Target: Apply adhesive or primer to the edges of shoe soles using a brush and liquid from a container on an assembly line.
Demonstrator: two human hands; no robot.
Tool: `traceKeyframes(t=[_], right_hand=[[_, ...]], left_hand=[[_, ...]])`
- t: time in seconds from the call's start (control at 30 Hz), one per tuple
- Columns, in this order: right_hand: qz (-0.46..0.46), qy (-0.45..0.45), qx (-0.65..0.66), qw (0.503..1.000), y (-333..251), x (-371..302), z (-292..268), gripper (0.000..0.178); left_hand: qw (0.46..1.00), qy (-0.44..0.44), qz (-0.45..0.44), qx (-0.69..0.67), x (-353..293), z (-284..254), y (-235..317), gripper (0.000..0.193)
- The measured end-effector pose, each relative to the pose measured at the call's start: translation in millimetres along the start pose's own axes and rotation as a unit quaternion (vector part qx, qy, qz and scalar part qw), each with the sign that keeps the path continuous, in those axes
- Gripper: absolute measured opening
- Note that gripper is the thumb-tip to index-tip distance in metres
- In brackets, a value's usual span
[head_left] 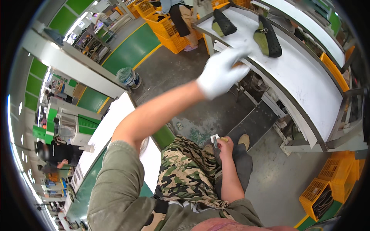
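Observation:
My left hand, in a white glove, reaches out over the near edge of the white-topped bench. Its fingers are stretched apart and slightly smeared by motion, with nothing seen in them. Just beyond the fingertips lies a black and olive-green shoe, tilted on its side. A second black and olive-green shoe rests farther left on the same bench. Low in front of my body, my bare right hand is closed round a small tool with a whitish metal-looking head and a yellowish handle; its exact kind is unclear.
Yellow crates stand on the floor at the lower right, one with dark pieces inside. A bucket lined with plastic stands beyond my left forearm. At the far side a person stands by more yellow crates. A white table is on my left.

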State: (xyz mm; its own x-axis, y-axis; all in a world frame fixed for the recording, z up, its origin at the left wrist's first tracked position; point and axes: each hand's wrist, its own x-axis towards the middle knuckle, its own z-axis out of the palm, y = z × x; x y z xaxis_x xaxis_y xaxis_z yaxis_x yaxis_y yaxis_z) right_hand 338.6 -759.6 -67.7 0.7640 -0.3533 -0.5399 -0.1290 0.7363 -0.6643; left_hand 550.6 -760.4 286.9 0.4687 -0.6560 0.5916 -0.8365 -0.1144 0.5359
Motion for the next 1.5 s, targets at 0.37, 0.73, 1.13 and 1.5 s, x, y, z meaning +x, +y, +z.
traceKeyframes(t=[0.37, 0.73, 1.13, 1.5], right_hand=[[0.091, 0.017, -0.073, 0.993, 21.9, 28.5, -57.1, 0.015], [0.130, 0.000, -0.188, 0.974, 7.9, -14.6, -11.6, 0.013], [0.063, -0.149, -0.194, 0.967, 1.1, -42.5, 103.6, 0.009], [0.085, -0.140, -0.236, 0.958, 40.6, -95.7, 192.2, 0.012]], left_hand=[[0.676, -0.034, -0.648, 0.350, -658.9, -297.7, 84.2, 0.051], [0.303, 0.048, -0.892, 0.332, -925.4, -238.4, 287.8, 0.083], [0.275, 0.000, -0.947, 0.168, -966.5, -264.1, 267.6, 0.073], [0.366, 0.565, -0.659, -0.335, -893.8, -199.7, 188.9, 0.053]])
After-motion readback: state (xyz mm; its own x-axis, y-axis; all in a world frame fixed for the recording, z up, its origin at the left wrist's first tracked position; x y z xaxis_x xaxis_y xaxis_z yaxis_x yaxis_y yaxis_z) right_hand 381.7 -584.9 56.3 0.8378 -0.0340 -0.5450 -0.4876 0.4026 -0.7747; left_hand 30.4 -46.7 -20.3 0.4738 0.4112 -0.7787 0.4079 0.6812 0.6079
